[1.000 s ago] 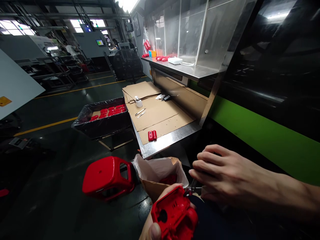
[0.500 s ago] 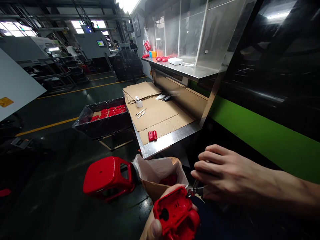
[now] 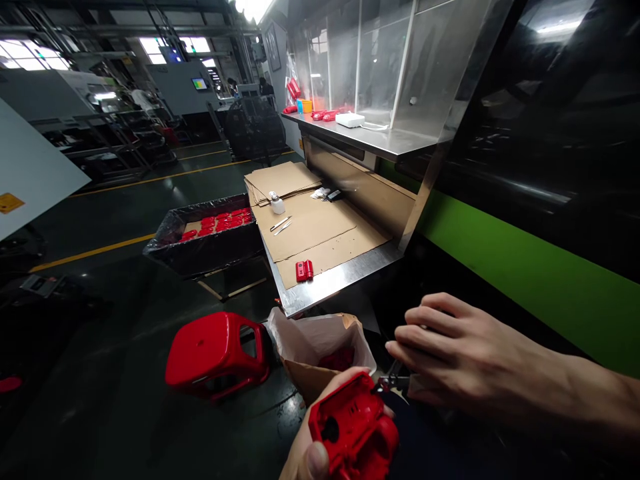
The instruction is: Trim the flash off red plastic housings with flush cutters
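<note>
My left hand (image 3: 313, 445) grips a red plastic housing (image 3: 354, 430) at the bottom middle, its hollow inner side facing up. My right hand (image 3: 450, 357) comes in from the right, fingers curled around a small dark tool (image 3: 393, 383) whose tip touches the housing's upper right edge. Most of the tool is hidden under the fingers. Just beyond the housing stands an open brown bag (image 3: 320, 350) lined with clear plastic, with red scraps inside.
A red plastic stool (image 3: 215, 353) stands on the dark floor at left. The steel bench (image 3: 330, 283) ahead carries cardboard sheets, a small red part (image 3: 304, 270), a white bottle (image 3: 277, 203) and blades. A black-lined bin (image 3: 205, 233) of red parts sits left of it.
My right hand has shifted slightly right and down while keeping the tool at the housing's edge. My left hand has turned the housing a little.
</note>
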Available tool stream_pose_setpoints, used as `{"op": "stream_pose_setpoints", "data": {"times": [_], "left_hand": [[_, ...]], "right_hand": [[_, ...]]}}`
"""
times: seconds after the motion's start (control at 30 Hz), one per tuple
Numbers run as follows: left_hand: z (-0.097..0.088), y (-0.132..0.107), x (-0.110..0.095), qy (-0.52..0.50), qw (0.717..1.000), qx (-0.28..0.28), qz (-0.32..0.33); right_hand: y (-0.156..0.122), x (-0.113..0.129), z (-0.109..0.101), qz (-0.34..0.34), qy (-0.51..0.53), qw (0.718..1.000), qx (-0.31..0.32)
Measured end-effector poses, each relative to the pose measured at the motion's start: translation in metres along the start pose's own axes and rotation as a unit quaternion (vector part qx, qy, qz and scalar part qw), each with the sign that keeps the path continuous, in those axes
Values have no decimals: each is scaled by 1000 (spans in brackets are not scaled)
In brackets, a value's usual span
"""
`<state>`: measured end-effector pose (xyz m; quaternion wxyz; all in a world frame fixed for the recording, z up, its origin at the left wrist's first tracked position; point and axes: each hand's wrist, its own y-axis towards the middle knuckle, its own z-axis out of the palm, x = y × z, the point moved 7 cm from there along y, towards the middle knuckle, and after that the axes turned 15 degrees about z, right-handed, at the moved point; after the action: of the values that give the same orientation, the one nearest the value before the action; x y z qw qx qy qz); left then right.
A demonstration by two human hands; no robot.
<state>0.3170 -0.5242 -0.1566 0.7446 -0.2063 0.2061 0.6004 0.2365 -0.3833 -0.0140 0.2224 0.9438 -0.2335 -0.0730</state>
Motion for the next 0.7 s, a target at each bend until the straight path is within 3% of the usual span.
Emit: {"op": "stream_pose_setpoints", "data": {"times": [0.17,0.47,0.7], "left_hand": [[0,-3,0,6,999,-33,-8],[-2,3,3,39,999,8,-1],[8,7,-2,78,997,7,13]], "right_hand": [[-1,-2,2,2,7,1000,6],[-4,1,4,-7,-4,1000,10],[-2,4,6,-28,-32,999,-8]]}}
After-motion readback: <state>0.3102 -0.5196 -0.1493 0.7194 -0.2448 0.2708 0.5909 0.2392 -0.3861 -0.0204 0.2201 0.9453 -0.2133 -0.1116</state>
